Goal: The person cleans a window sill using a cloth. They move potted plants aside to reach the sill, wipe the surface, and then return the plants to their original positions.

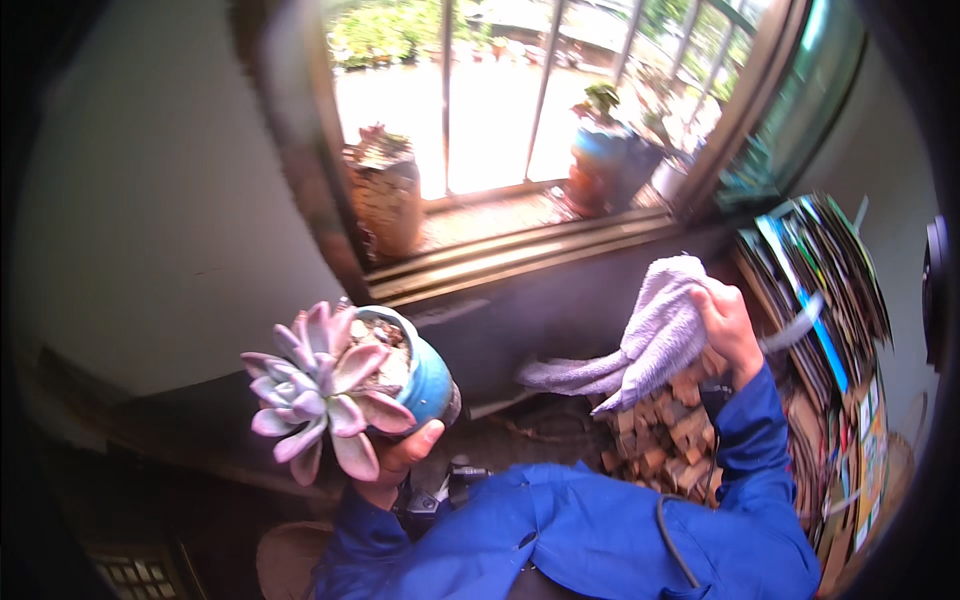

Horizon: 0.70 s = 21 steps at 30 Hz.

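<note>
A blue ceramic pot (pixel 429 381) sits in my left hand (pixel 397 457), tilted towards the left. From its rim leans a large pinkish-purple rosette succulent (pixel 322 397); pale gritty soil shows behind the leaves. My left fingers are mostly hidden beneath the pot and plant, with the thumb visible at its lower side. Over at the right, my right hand (pixel 726 322) is closed on a lilac terry cloth (pixel 652 337), which hangs down and trails to the left, apart from the pot.
Ahead is a window with a metal frame (pixel 525 251) and bars. On its sill stand a brown pot with a plant (pixel 386 199), a blue-and-brown pot (pixel 592 169) and a white pot (pixel 667 180). Stacked flattened cardboard (pixel 814 300) and cut wood blocks (pixel 667 435) lie at the right.
</note>
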Each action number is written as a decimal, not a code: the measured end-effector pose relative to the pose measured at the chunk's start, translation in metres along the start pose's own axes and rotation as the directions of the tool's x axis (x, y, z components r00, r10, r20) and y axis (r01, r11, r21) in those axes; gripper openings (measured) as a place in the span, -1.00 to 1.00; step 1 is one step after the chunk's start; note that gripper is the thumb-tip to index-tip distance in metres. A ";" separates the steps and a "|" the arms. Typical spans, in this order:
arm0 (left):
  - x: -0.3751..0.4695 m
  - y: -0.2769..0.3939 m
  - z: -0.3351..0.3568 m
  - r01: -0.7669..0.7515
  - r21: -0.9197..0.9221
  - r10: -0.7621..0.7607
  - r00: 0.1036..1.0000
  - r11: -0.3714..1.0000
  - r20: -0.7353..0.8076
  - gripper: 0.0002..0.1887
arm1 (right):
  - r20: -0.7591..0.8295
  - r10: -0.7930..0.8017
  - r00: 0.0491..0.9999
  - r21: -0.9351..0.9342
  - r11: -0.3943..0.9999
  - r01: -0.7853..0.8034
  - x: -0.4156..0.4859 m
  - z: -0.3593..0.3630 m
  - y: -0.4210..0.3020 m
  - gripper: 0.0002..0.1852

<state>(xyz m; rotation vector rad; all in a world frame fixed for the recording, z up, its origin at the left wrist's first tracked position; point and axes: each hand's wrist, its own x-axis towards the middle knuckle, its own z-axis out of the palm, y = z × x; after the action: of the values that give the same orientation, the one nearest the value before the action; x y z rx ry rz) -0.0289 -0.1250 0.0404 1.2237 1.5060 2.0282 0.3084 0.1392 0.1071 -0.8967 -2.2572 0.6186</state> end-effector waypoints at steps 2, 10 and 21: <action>-0.003 -0.006 0.004 -0.124 0.145 0.120 0.992 0.982 0.035 -0.08 | 0.136 0.081 0.987 -0.439 0.898 -0.013 -0.019 0.014 0.026 -0.71; -0.015 -0.010 0.020 0.055 0.020 -0.057 0.994 0.998 0.096 -0.07 | 0.273 0.504 0.819 -0.743 0.651 -0.153 -0.100 0.027 0.078 -0.55; -0.024 0.013 0.025 0.137 -0.063 -0.122 0.971 0.989 0.207 -0.21 | -0.122 0.639 0.759 -0.380 0.676 -0.631 -0.142 -0.001 0.095 -0.69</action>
<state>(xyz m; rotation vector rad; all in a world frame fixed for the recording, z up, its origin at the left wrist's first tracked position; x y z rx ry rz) 0.0077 -0.1310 0.0439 1.2269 1.3625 1.8011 0.4322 0.0991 -0.0037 -1.9478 -2.0854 0.4438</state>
